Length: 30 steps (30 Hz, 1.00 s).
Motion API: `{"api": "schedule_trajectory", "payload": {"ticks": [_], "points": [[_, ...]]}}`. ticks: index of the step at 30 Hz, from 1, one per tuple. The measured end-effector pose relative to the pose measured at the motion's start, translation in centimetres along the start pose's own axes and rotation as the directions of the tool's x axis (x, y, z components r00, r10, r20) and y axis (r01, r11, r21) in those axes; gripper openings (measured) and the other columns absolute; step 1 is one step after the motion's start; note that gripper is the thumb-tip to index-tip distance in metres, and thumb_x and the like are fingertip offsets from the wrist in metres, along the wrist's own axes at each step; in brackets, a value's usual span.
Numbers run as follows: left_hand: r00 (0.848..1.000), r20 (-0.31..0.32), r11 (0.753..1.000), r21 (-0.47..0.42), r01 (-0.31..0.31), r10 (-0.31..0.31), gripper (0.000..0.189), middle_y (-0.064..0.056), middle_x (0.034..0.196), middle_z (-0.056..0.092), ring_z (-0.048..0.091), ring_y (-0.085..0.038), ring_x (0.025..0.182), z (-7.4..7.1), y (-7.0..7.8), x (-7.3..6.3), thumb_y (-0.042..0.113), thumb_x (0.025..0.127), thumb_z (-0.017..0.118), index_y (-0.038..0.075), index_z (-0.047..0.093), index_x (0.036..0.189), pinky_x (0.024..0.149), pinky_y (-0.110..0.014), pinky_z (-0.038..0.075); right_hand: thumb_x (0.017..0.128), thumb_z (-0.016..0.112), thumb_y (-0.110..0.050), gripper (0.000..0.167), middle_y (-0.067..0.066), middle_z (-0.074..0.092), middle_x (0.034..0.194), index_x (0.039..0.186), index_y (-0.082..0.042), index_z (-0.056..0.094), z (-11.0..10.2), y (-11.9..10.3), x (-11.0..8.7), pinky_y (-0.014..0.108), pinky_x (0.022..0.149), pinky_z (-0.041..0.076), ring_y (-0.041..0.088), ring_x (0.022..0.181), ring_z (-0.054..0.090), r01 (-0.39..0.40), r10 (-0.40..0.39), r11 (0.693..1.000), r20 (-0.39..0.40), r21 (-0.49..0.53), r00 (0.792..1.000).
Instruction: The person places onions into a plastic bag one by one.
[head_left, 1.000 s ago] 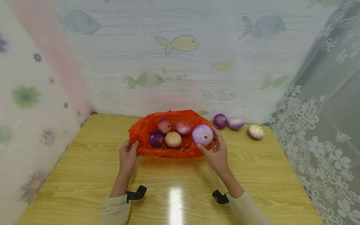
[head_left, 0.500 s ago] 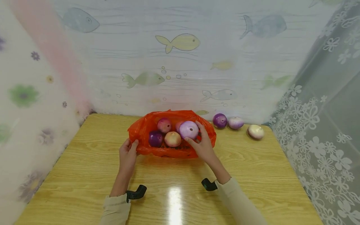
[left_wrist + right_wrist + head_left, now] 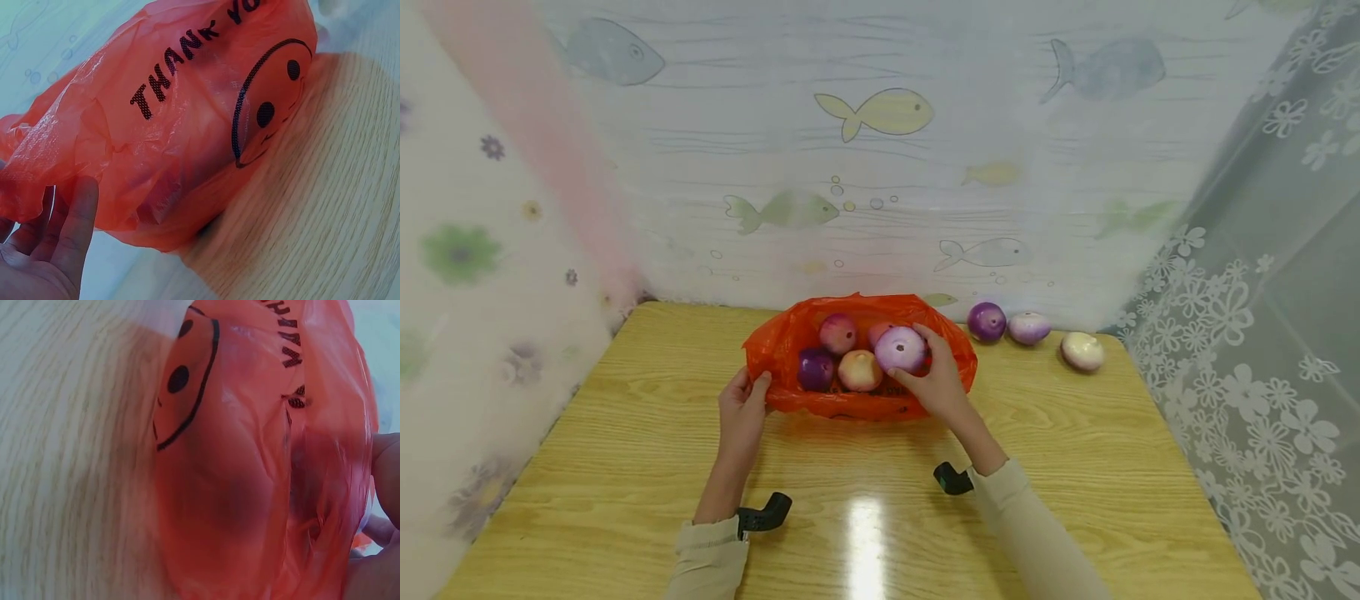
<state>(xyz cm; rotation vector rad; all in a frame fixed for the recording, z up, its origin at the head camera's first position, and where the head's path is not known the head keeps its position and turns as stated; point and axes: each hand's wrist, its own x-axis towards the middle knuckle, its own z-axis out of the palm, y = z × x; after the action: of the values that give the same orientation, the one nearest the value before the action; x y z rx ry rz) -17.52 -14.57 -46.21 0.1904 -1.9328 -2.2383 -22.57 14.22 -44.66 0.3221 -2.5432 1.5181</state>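
An orange-red plastic bag point(image 3: 786, 342) lies on the table with its mouth spread wide. My left hand point(image 3: 742, 421) pinches the left edge of the bag; its fingers and the printed bag point(image 3: 181, 144) show in the left wrist view. Over the right part of the opening, my right hand point(image 3: 943, 385) grips a pale purple onion point(image 3: 899, 349). Inside the bag are a dark purple onion point(image 3: 816, 369), a reddish onion point(image 3: 838, 333), a yellowish onion point(image 3: 860, 371) and a pink one point(image 3: 877, 332), partly covered by the held onion. In the right wrist view the bag hides the held onion.
Right of the bag, along the back of the wooden table point(image 3: 850, 467), sit a purple onion point(image 3: 987, 322), a white-purple onion point(image 3: 1028, 328) and a cream onion point(image 3: 1082, 352). A fish-patterned curtain point(image 3: 880, 167) hangs behind the table.
My right hand has moved left with the pale purple onion, from the bag's right edge to over the other onions. My left hand has stayed on the bag's edge.
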Motion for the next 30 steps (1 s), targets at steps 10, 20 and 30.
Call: {"api": "schedule_trajectory", "payload": {"ticks": [10, 20, 30], "points": [[1.000, -0.008, 1.000, 0.010, 0.002, -0.002, 0.035, 0.011, 0.107, 0.067, 0.067, -0.005, 0.093, 0.05, 0.27, 0.02, 0.017, 0.108, 0.049, 0.002, 0.055, 0.139, 0.079, -0.019, 0.059, 0.081, 0.085, -0.008, 0.075, 0.023, 0.050, 0.138, 0.145, 0.001, 0.046, -0.45, -0.22, 0.36, 0.057, 0.112, 0.041, 0.039, 0.127, 0.049, 0.017, -0.014, 0.996, 0.030, -0.089, 0.999], [1.000, -0.015, 1.000, 0.013, 0.011, -0.011, 0.034, 0.012, 0.106, 0.067, 0.068, -0.005, 0.093, 0.04, 0.28, 0.07, 0.016, 0.108, 0.049, 0.002, 0.055, 0.139, 0.080, -0.019, 0.059, 0.083, 0.084, -0.009, 0.073, 0.024, 0.054, 0.134, 0.145, 0.003, 0.047, -0.20, -0.57, 0.96, 0.055, 0.110, 0.045, 0.039, 0.123, 0.050, -0.026, 0.050, 0.984, 0.131, -0.175, 0.990], [1.000, -0.008, 1.000, 0.011, 0.012, -0.012, 0.036, 0.010, 0.110, 0.066, 0.068, -0.006, 0.096, 0.07, 0.28, 0.06, 0.018, 0.108, 0.049, 0.003, 0.054, 0.141, 0.082, -0.020, 0.059, 0.083, 0.083, -0.009, 0.075, 0.027, 0.049, 0.142, 0.146, 0.005, 0.044, -0.31, -0.43, 1.04, 0.056, 0.115, 0.039, 0.042, 0.133, 0.046, -0.050, 0.065, 0.986, 0.087, -0.157, 0.994]]}}
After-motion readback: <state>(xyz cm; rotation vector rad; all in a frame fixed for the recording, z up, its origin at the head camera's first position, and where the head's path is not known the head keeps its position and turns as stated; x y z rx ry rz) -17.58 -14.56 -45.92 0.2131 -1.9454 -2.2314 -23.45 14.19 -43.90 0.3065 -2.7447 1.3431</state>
